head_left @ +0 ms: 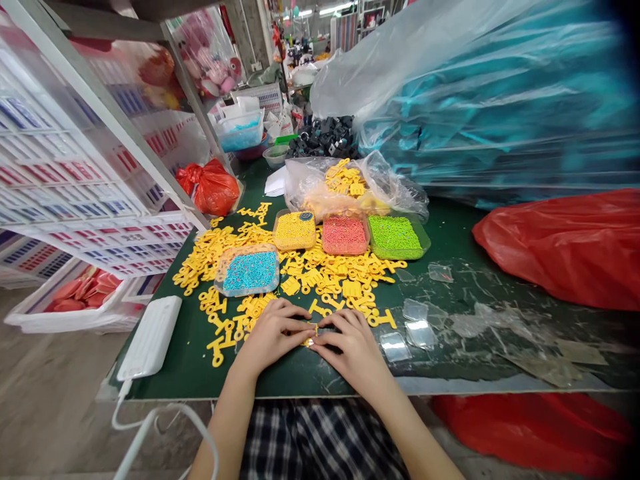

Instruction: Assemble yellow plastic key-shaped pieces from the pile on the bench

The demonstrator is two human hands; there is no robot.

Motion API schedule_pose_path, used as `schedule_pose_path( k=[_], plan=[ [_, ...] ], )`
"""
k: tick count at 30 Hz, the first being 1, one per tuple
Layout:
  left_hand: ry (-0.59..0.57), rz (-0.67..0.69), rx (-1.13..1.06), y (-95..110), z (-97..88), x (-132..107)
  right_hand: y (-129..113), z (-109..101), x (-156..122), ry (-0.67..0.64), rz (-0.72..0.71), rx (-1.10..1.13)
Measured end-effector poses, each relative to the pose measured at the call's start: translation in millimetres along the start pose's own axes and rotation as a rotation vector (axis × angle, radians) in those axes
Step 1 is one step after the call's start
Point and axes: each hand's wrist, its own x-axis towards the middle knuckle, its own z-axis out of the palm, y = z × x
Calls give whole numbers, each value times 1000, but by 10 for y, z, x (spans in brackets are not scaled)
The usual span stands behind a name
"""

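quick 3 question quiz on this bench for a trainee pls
1. What do the left hand and right hand hold between their fingers?
2. True or false: the tray of blue beads sits nearer the hands than the tray of green beads.
3. Which colour fills the tray between the yellow beads and the green ones: A pink, B blue, C white?

Key: 1 a small yellow piece; 2 true; 3 A
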Motion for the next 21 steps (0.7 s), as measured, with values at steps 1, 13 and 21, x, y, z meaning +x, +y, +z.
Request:
schedule_pose_path(
  k=[1,13,21],
  plan=[
    [-4,11,23,-2,-8,-8,-1,-2,1,3,-3,1],
    [223,78,373,-88,-388,420,-15,35,18,20,-32,-7],
    [-6,-253,604,-612,-960,1674,12,57,43,42,-77,-34]
  ],
)
